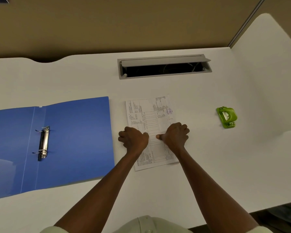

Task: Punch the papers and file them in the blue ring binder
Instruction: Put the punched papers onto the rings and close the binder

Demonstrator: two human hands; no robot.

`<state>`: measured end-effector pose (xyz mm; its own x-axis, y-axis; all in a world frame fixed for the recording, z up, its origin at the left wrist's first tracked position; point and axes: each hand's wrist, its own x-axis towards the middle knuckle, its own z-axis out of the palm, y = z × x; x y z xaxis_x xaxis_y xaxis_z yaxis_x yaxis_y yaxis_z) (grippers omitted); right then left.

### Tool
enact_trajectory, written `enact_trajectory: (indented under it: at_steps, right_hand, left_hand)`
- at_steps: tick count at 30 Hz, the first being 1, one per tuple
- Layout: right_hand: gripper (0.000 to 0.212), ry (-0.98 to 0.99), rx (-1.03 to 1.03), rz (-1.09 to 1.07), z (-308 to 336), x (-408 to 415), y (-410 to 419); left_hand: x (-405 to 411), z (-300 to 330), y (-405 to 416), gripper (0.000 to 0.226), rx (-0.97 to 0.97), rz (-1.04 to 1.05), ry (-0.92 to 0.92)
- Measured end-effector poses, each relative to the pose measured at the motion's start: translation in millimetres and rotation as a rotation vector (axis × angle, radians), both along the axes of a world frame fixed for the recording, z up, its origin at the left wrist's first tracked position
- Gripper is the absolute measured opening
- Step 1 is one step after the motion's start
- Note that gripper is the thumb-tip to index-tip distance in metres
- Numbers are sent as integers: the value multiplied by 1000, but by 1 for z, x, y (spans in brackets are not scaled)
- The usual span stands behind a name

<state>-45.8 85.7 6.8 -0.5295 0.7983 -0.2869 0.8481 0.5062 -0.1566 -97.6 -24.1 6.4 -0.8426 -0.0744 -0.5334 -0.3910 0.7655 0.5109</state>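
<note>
Both hands, left [133, 138] and right [175, 134], curl on the papers [149, 115], gripping them at either edge; square edges before reaching the green punch [226, 117].

Both bare forearms reach forward, side by side. The left hand [133, 139] is knuckles up with fingers curled under; the right hand [175, 134] likewise (its thumb points inward toward the left). The hands are near, not touching.

Both hands [154, 137] on papers [149, 130], mid tabletop [200, 165]. Open ring binder [65, 140] just left of hands. Hole punch [226, 117] well right. Cable hatch [165, 66] beyond hands.
</note>
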Motion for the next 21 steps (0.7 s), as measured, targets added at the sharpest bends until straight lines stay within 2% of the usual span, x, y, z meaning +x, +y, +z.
enact_trajectory:
  at_steps: [4,7,9,11,13,16,18,21]
  right_hand:
    - [87,32,-80,-46,-1,-1,-3]
    - [95,62,-165,-89,3,-3,2]
    - [101,131,-264,-128,5,-1,11]
    - [97,251,-391,-179,8,1,21]
    - [86,359,-500,-248,7,5,33]
    - [61,394,-598,-270,1,12,47]
    - [34,392,-590,-243,2,14,49]
    - [23,389,-553,-179,5,16,46]
  left_hand:
    - [4,-7,-6,63,-94,-115,79]
    - [7,-9,-11,64,-134,-174,145]
    - [8,-8,-10,66,-142,-181,161]
    - [9,-5,-9,67,-137,-169,157]
    - [9,-5,-9,67,-137,-163,163]
    - [10,-5,-10,65,-162,-187,176]
    - [10,-5,-10,66,-183,-202,177]
    - [9,-5,-10,69,-165,-191,151]
